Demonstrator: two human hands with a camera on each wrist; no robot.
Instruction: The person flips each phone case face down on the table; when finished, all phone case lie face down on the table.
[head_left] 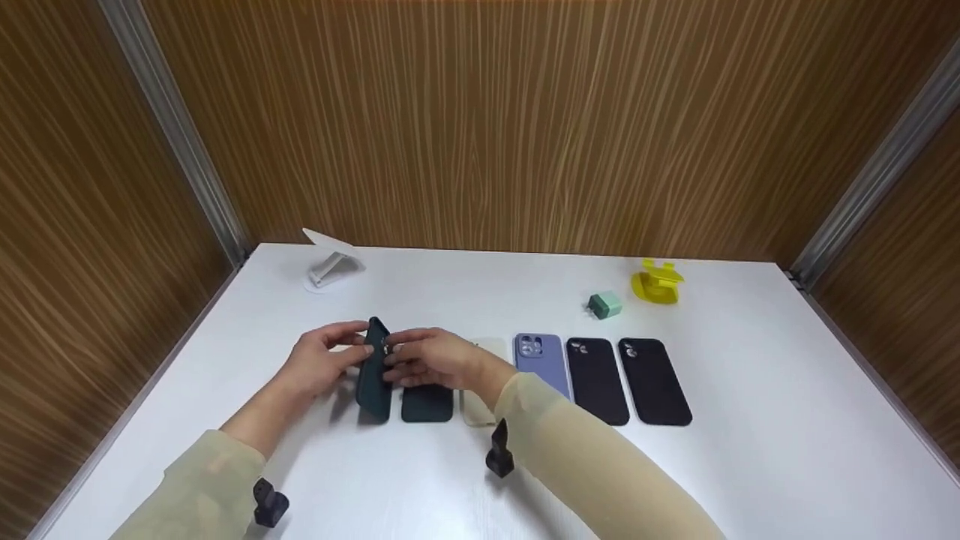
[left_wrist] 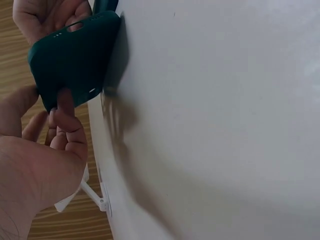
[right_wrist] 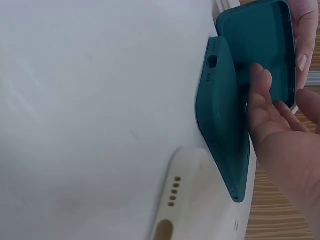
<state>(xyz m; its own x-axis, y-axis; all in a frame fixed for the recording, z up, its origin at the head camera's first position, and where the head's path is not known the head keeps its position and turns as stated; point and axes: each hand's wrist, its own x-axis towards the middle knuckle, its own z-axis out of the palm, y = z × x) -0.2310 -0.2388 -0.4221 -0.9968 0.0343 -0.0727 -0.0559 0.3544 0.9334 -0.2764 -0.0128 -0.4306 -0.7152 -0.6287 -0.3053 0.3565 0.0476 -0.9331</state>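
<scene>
A dark green phone case [head_left: 373, 382] stands tilted up on its edge at the left end of a row of cases. My left hand [head_left: 319, 358] pinches it near the upper end, the thumb lying along one face. Close against its other side is my right hand [head_left: 439, 356], fingers stretched toward the hollow inner face [right_wrist: 255, 35]. A second dark green case [head_left: 427, 405] lies just beneath the right hand, its upper part hidden. To its right, a cream case [head_left: 478, 411] is partly covered by the right wrist.
Further right lie a purple case [head_left: 546, 364] and two black cases [head_left: 598, 386], side by side. Behind them are a green charger plug [head_left: 604, 304] and a yellow folding stand [head_left: 658, 285]. A white folding stand [head_left: 330, 259] is at the back left. Wood-grain panels [head_left: 480, 135] enclose the table.
</scene>
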